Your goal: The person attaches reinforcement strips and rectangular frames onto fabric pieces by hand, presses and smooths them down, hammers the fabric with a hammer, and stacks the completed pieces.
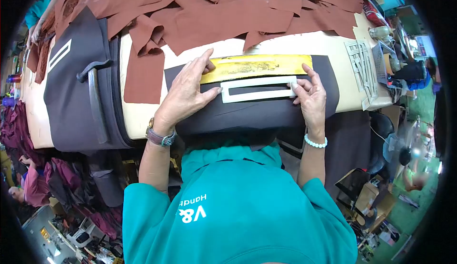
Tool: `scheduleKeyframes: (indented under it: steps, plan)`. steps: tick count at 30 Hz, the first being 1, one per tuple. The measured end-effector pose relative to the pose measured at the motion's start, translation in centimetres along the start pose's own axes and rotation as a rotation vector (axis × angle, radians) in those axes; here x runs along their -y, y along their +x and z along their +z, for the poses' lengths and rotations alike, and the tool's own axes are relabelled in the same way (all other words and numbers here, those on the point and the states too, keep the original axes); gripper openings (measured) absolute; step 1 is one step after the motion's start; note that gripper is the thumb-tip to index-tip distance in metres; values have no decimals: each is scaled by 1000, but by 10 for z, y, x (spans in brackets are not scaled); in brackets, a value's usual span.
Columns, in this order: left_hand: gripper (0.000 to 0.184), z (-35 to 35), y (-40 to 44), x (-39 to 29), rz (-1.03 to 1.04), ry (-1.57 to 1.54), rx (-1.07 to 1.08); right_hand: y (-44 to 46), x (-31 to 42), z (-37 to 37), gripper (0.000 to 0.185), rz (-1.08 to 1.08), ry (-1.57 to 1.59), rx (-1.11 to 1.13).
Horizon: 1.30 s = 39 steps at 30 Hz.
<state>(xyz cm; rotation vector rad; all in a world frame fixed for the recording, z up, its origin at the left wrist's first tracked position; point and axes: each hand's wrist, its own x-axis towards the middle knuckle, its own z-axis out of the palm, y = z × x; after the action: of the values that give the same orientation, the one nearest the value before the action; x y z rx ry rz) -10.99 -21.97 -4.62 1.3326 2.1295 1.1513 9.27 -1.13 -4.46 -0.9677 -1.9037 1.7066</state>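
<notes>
A yellow bar [259, 66] with dark scuff marks lies across a dark brown sheet [228, 121]. Against its near side is a white rectangular frame template [259, 96] with a long slot. My left hand [188, 90] is at the left ends of both: its fingers hold the bar's end, some of them partly hidden, and its thumb reaches the frame's left edge. My right hand [310, 92] has its thumb pressed on the frame's right end. The right index finger touches the bar's right end, and the other fingers are curled.
A hammer [96, 102] rests on stacked dark sheets [71, 97] at the left, near another white slotted template [59, 56]. Reddish-brown pieces [228, 16] cover the table's far side. Several pale templates [362, 69] lie at the right. A co-worker's hands [34, 35] show at upper left.
</notes>
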Motion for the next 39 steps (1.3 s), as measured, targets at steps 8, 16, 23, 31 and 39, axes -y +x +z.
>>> scheduleKeyframes:
  steps: [8, 16, 23, 31, 39]
  plan:
    - [86, 3, 1, -4, 14, 60, -29, 1, -1, 1, 53, 13, 3, -30]
    - [85, 5, 0, -6, 2, 105, -34, -2, 3, 4, 52, 28, -15, -51]
    - [84, 5, 2, -9, 6, 129, -19, -6, -2, -2, 47, -43, -218, -189]
    - [88, 6, 1, -9, -32, 122, 1, -4, -4, 3, 48, -42, -178, -237]
    - [87, 8, 1, -8, -35, 129, -6, -4, -4, 5, 47, -91, -210, -249]
